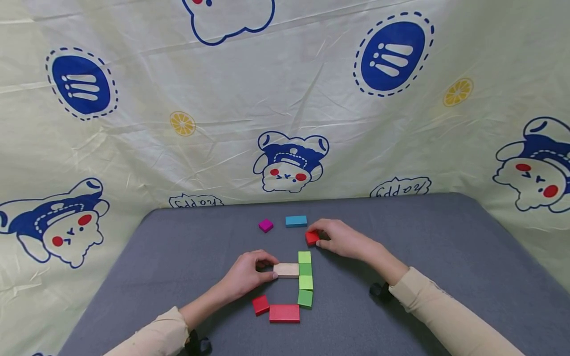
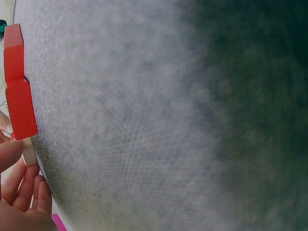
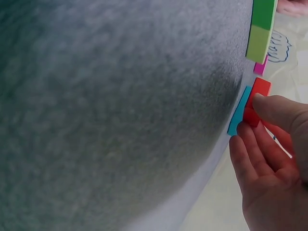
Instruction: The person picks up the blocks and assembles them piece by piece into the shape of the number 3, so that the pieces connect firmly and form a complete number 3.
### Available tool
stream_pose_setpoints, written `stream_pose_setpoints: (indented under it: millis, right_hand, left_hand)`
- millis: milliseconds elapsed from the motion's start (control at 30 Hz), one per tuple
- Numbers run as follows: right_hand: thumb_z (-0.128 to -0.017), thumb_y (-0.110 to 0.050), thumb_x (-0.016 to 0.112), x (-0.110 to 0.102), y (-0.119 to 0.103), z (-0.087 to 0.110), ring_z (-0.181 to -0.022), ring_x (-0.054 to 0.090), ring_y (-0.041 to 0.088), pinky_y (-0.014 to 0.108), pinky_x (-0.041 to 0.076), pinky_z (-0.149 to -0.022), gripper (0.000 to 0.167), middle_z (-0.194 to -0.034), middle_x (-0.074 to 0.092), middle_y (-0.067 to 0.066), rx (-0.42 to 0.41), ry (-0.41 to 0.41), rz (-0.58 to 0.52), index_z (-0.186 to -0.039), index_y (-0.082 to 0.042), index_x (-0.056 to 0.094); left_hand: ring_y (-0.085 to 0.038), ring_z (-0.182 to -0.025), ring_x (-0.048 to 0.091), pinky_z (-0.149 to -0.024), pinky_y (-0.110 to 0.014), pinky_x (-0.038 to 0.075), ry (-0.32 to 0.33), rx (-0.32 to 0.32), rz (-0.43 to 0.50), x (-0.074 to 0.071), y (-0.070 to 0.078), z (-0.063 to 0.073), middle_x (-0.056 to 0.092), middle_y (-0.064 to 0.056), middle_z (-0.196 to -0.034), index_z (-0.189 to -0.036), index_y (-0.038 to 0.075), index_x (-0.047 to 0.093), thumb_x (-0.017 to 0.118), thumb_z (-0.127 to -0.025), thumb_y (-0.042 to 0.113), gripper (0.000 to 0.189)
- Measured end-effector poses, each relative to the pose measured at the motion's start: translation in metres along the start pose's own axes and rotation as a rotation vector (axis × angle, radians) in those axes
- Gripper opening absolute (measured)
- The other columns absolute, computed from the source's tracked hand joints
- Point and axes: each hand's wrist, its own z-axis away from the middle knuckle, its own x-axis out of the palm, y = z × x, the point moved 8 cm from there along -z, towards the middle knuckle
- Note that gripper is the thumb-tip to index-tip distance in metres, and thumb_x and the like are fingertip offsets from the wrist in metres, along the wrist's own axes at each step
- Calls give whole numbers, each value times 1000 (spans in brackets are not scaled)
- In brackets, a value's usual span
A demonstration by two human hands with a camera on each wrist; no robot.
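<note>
My left hand [image 1: 249,272] pinches the left end of a plain wooden block [image 1: 286,270] between thumb and fingers. That block's right end meets a column of green blocks [image 1: 305,283], light and dark by turns. In the left wrist view, the wooden block [image 2: 30,153] shows between the thumb and fingertips. Farther back, my right hand [image 1: 340,238] grips a small red block [image 1: 312,238] beyond the column's far end. The right wrist view shows the thumb on this red block [image 3: 260,89], which overlaps the blue block [image 3: 237,115] there.
Near the column's front end lies a long red block [image 1: 284,313], with a smaller tilted red block [image 1: 261,305] at its left. At the back are a magenta block [image 1: 265,226] and a blue block [image 1: 296,221]. A printed cloth [image 1: 294,99] hangs behind the grey table [image 1: 200,237].
</note>
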Motion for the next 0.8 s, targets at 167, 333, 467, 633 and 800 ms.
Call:
stream_pose_setpoints:
  millis: [167, 333, 467, 633, 800]
  right_hand:
    - [-91, -10, 70, 5, -4, -3, -108, 54, 21, 45, 44, -97, 33, -122, 61, 2, -2, -28, 16, -124, -13, 65]
    - [-91, -10, 70, 9, -7, -5, -98, 53, 18, 40, 47, -90, 32, -113, 61, 0, -25, -39, 2, -123, -12, 66]
    - [-91, -8, 70, 12, -10, -6, -90, 51, 17, 35, 45, -79, 31, -103, 59, -1, -50, -49, -15, -122, -11, 66]
    - [-91, -7, 69, 15, -11, -7, -88, 50, 16, 33, 44, -76, 31, -100, 57, -2, -53, -68, -24, -122, -11, 66]
    - [-92, -7, 68, 17, -13, -8, -90, 51, 16, 33, 46, -79, 32, -103, 58, -2, -51, -85, -31, -123, -11, 66]
  left_hand:
    - [-12, -93, 59, -85, -35, 49, 4, 8, -2, -1, 0, 0, 65, 8, -100, -108, 15, 73, 77, -86, 15, 22]
    - [-12, -94, 58, -86, -34, 49, -1, -3, -2, 0, -1, 0, 64, 8, -101, -108, 16, 73, 76, -86, 16, 23]
    - [-13, -93, 59, -85, -34, 49, 0, 5, -6, 0, 0, 1, 65, 7, -100, -109, 15, 73, 76, -86, 15, 23]
    - [-12, -93, 59, -85, -34, 50, -1, 16, -2, 0, 0, 1, 65, 7, -101, -109, 15, 73, 76, -86, 15, 23]
    - [-12, -93, 59, -85, -34, 49, 4, 13, 0, 0, 0, 1, 65, 7, -101, -109, 15, 73, 76, -86, 16, 22]
